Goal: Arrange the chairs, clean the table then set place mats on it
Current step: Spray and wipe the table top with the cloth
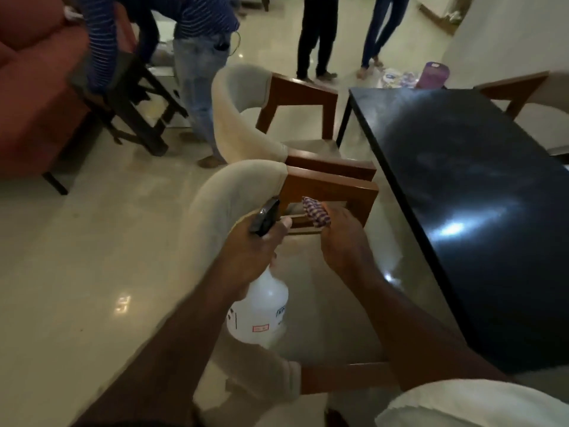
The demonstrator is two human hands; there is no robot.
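**Spray bottle and rag in hand, table not wiped yet**

Going left to right; the left hand [261,241] is wrapped around the neck of a spray bottle [261,306], thumb up by the dark trigger head; the body is translucent white plastic, hanging below the fist over the seat of the near chair [228,198]. I'd guess it's light-to-middling depending on how full it is, which I can't tell; rigid enough, but smooth plastic gets slick if wet, so the neck under the trigger is the right place to hold it, and that's where it's held.

The right hand [341,238] is closed on a checked cloth [317,212], bunched up and poking out above the fingers, just in front of the chair's wooden armrest; soft, floppy, weighs nothing; probably better opened flat under the palm for wiping than kept as a wad.

The near chair and the second chair [243,118] beyond it sit side by side along the table's left edge; padded curved backs, wood frames; they look solid and not featherweight, so I'd grab the wood arms or the top of the back, not the upholstery.

Far right, the table [477,211]; dark, glossy, hazy smears in the glare; hard and slippery, so the cloth should glide. No place mats on it.
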